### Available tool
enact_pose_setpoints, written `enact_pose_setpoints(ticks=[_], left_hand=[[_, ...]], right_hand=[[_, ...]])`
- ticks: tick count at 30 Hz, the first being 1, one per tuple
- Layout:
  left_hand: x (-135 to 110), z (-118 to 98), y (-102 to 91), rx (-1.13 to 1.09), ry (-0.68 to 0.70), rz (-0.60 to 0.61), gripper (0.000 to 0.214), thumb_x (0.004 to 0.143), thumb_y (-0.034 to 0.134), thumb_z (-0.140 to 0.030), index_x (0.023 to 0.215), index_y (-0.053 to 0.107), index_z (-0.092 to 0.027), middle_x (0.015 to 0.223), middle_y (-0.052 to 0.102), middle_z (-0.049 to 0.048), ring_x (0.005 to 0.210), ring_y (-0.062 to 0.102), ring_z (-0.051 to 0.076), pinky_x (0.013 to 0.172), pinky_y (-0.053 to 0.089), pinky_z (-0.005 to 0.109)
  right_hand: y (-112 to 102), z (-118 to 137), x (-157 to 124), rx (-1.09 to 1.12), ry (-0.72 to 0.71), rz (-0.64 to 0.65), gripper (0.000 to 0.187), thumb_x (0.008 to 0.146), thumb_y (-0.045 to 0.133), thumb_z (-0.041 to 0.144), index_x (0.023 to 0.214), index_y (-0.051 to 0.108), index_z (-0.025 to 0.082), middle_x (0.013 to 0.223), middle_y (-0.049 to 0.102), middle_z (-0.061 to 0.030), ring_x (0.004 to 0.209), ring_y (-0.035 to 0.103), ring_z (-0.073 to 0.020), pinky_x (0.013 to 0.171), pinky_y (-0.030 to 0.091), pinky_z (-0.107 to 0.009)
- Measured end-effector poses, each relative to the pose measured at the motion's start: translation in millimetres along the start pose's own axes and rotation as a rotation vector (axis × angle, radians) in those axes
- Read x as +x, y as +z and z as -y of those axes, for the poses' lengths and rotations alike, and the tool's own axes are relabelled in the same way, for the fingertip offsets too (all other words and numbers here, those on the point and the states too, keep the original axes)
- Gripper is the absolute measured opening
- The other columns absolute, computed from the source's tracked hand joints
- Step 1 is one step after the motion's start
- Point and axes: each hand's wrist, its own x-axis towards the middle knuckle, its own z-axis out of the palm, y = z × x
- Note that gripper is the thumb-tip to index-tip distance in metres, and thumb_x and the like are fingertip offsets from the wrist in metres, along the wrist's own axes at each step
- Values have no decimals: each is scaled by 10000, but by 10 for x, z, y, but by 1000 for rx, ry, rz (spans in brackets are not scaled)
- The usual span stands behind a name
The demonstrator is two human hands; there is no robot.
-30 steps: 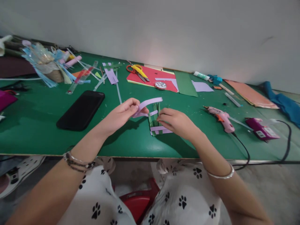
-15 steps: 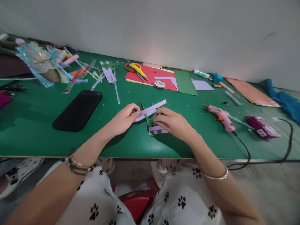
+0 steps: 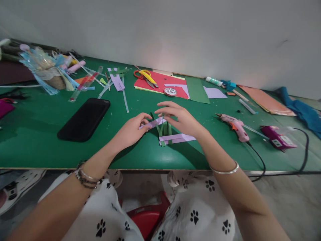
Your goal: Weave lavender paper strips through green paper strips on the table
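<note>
My left hand (image 3: 134, 129) pinches a purple paper strip (image 3: 152, 124) between thumb and fingers. The strip slants up to the right, over upright green paper strips (image 3: 164, 129). Over its far end hovers my right hand (image 3: 179, 117), fingers stretched out and apart; whether a fingertip touches the strip I cannot tell. Below, two purple strips (image 3: 177, 138) lie woven across the green ones near the table's front, their right part running under my right wrist.
A black phone (image 3: 84, 119) lies left. Scissors (image 3: 146, 77) rest on red paper (image 3: 173, 79) at the back, beside a green sheet (image 3: 197, 89). To the right are a pink glue gun (image 3: 234, 126), its cord, and a purple power socket box (image 3: 277, 137).
My right hand has lifted up and left, its fingers spreading, which uncovers more of the woven strips. The purple strip in my left hand has come lower and now crosses the green strips.
</note>
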Motion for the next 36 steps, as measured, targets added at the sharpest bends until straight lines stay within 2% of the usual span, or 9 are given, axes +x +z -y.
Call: enact_pose_setpoints(ticks=[2,5,10,15,19,25,29,33,36], left_hand=[[4,4,-3,-19,-18,10,288,786,457,-325,1027,476,-168,837,608,35,728,588,167,668,444,295],[10,0,-12,-59,-54,7,280,772,452,-299,1016,478,-165,887,605,55,709,591,162,625,453,283],[15,-11,-19,-62,-40,25,129,769,447,-291,800,504,-180,835,617,35,698,587,156,622,448,272],[26,2,-20,-5,-16,15,111,770,428,-253,749,515,-187,755,615,4,664,565,144,623,424,265],[24,-21,-38,123,-24,-24,123,768,442,-237,737,551,-190,772,621,8,746,551,170,671,408,278],[18,-24,-51,228,-8,-73,153,767,449,-200,771,602,-201,766,616,16,786,519,187,655,397,272],[17,-20,-54,227,-4,-75,157,770,450,-208,775,607,-203,772,620,15,768,522,182,647,397,268],[17,-22,-66,212,-16,-76,142,771,457,-209,763,598,-201,762,622,7,736,526,173,650,394,269],[18,-18,-72,195,-24,-60,138,778,455,-214,757,591,-197,755,619,-1,693,523,159,637,386,262]], right_hand=[[33,-2,56,0,6,18,285,830,412,118,1058,573,176,1241,474,-113,934,561,-155,802,470,-333],[70,-12,94,-13,15,8,332,818,418,114,1114,540,198,1277,434,-110,1044,517,-187,869,444,-388],[115,-66,77,69,66,56,514,799,372,78,1286,373,244,1366,310,-109,960,557,-150,888,446,-400],[128,-185,64,6,106,-36,467,768,352,50,1196,462,200,1215,451,-109,987,541,-170,877,450,-397],[134,-340,41,-85,223,-112,427,764,394,78,1177,475,148,1161,519,-126,1070,509,-205,910,414,-406],[203,-419,51,-171,368,74,409,743,519,168,1152,493,167,1207,526,-122,1128,464,-252,949,327,-505],[185,-379,99,-242,411,163,323,755,510,182,1078,527,197,1122,549,-94,1087,476,-247,939,254,-580],[154,-409,143,-253,404,200,350,746,503,170,1091,530,230,1040,565,-74,1039,490,-239,908,275,-556],[152,-466,154,-248,379,203,361,743,512,187,1102,531,226,1020,566,-76,1004,499,-233,869,332,-491]])
